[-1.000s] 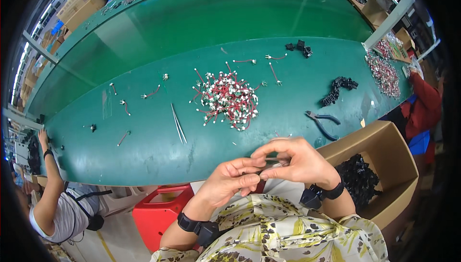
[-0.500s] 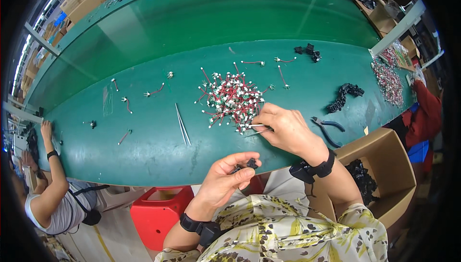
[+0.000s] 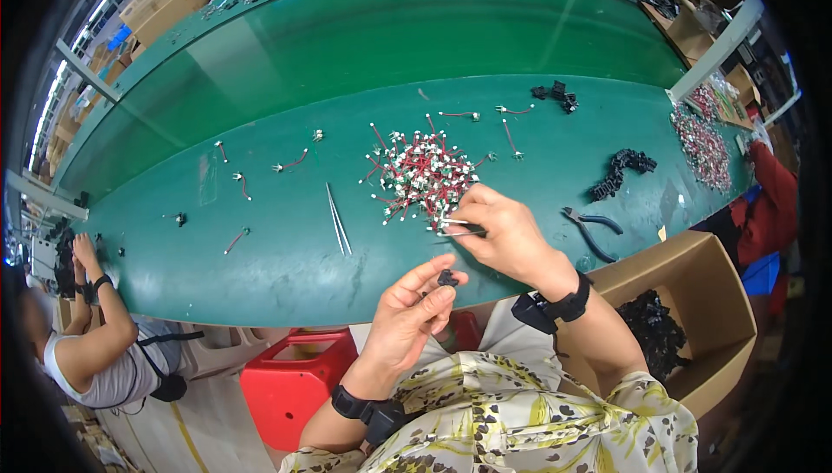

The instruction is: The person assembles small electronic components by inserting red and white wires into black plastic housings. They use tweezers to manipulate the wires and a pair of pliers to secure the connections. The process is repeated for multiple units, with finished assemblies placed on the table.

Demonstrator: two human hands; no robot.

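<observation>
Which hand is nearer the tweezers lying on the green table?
Left. The left hand is below and right of the tweezers, near the table edge; the right hand is farther right, at the wire pile.

A long green workbench (image 3: 260,274) curves above a red crate (image 3: 290,386) and cardboard box (image 3: 693,300).

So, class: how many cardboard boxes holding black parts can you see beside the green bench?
1. A cardboard box with black parts sits at the bench's near right edge, beside the person's right forearm. Boxes at the far left show no contents; others may be hidden.
</observation>
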